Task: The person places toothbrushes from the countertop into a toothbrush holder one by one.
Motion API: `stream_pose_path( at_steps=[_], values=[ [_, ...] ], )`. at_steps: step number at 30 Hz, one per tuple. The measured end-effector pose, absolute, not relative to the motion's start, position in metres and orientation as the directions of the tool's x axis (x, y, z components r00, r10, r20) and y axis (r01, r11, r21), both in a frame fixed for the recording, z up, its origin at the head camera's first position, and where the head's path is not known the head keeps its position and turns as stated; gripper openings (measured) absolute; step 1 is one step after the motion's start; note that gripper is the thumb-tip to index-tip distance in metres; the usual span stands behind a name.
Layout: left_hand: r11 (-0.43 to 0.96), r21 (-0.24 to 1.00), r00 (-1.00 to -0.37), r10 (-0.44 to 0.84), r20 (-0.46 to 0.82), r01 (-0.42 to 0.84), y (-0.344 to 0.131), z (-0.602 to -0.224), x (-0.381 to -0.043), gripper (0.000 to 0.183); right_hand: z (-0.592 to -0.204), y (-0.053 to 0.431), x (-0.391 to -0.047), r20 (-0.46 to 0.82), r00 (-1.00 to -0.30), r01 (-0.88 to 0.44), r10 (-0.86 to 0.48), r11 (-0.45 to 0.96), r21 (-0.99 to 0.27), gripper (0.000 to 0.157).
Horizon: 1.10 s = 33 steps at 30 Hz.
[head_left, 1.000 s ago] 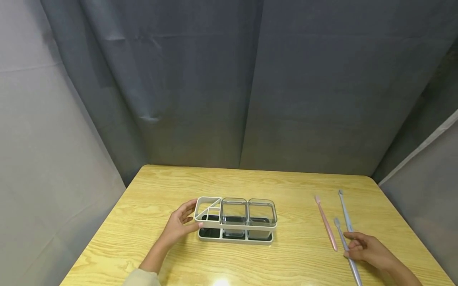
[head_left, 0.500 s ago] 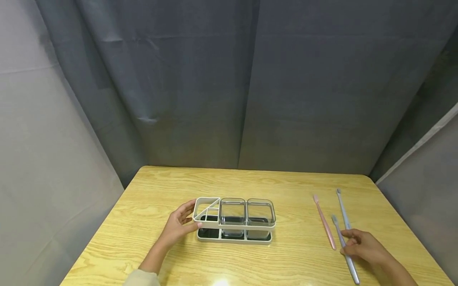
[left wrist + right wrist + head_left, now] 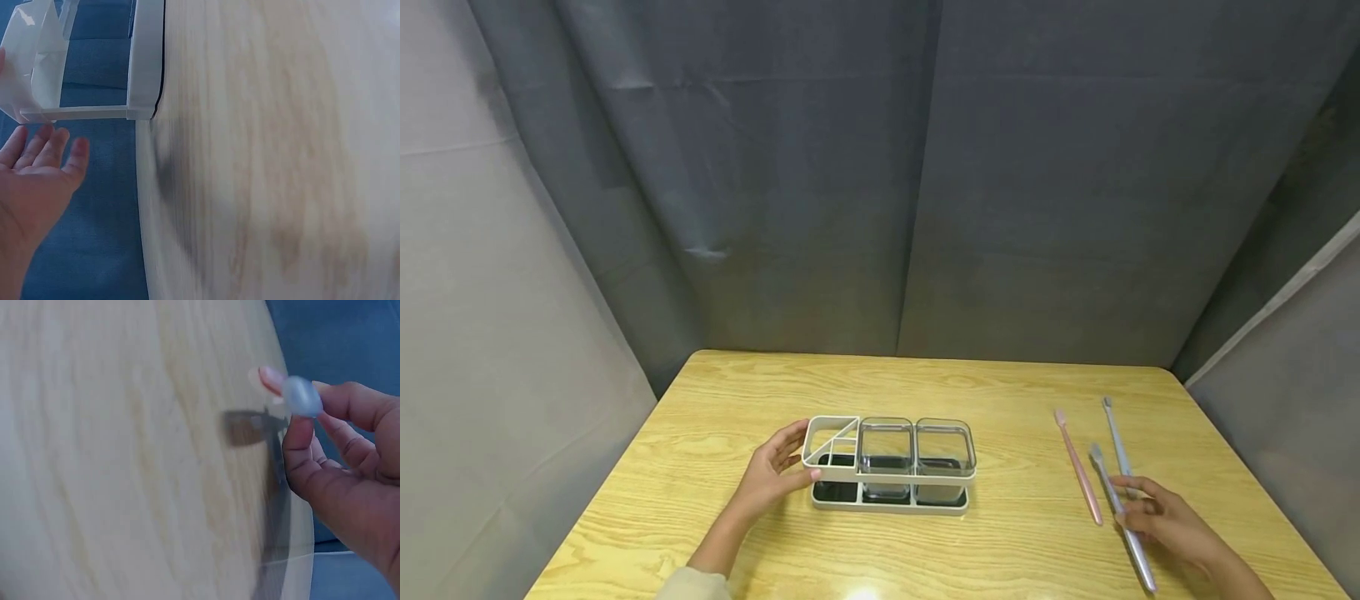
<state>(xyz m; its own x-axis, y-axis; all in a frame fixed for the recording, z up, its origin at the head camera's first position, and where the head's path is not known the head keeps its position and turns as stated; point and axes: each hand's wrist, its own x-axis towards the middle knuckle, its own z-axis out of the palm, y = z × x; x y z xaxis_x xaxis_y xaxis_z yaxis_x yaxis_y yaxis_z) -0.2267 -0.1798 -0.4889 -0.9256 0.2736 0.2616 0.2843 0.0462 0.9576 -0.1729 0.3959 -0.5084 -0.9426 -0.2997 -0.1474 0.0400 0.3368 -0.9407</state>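
A white toothbrush holder point(image 3: 891, 479) with a dark base stands on the table, two clear square cups point(image 3: 887, 460) set in its middle and right places. My left hand point(image 3: 767, 479) holds its left end, thumb at the front and fingers behind; the left wrist view has these fingers point(image 3: 53, 147) beside the frame's end. Between thumb and forefinger, my right hand point(image 3: 1172, 529) pinches a greyish-purple toothbrush point(image 3: 1137, 557), its handle end point(image 3: 302, 397) facing the right wrist camera. A blue toothbrush point(image 3: 1118, 442) lies just beyond that hand, partly covered by it. Left of both lies a pink toothbrush point(image 3: 1078, 471).
The wooden table point(image 3: 715, 400) has rounded far corners. Dark grey curtains point(image 3: 805, 208) hang behind it, and lighter grey cloth point(image 3: 512, 333) hangs at the left and right.
The greyish-purple toothbrush has shifted slightly in my right hand's pinch, its head up and to the left, seemingly lifted a little. My left hand stays at the holder; the whole view has drifted slightly.
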Motion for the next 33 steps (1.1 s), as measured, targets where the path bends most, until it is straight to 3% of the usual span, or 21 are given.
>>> stream_pose_path(
  at_steps=[11, 20, 33],
  values=[
    [-0.015, 0.962, -0.918, 0.295, 0.266, 0.274, -0.174, -0.488, -0.234, 0.074, -0.507, 0.390, -0.171, -0.072, -0.902, 0.032, -0.427, 0.099, -0.995, 0.052],
    [0.009, 0.970, -0.933, 0.278, 0.231, 0.243, -0.174, -0.486, -0.234, 0.074, -0.500, 0.374, -0.169, -0.077, -0.944, 0.046, -0.320, 0.102, -0.994, 0.047],
    [0.031, 0.958, -0.913, 0.314, 0.260, 0.284, -0.173, -0.486, -0.235, 0.076, -0.481, 0.356, -0.170, -0.056, -0.960, 0.022, -0.276, 0.122, -0.992, 0.043]
  ],
)
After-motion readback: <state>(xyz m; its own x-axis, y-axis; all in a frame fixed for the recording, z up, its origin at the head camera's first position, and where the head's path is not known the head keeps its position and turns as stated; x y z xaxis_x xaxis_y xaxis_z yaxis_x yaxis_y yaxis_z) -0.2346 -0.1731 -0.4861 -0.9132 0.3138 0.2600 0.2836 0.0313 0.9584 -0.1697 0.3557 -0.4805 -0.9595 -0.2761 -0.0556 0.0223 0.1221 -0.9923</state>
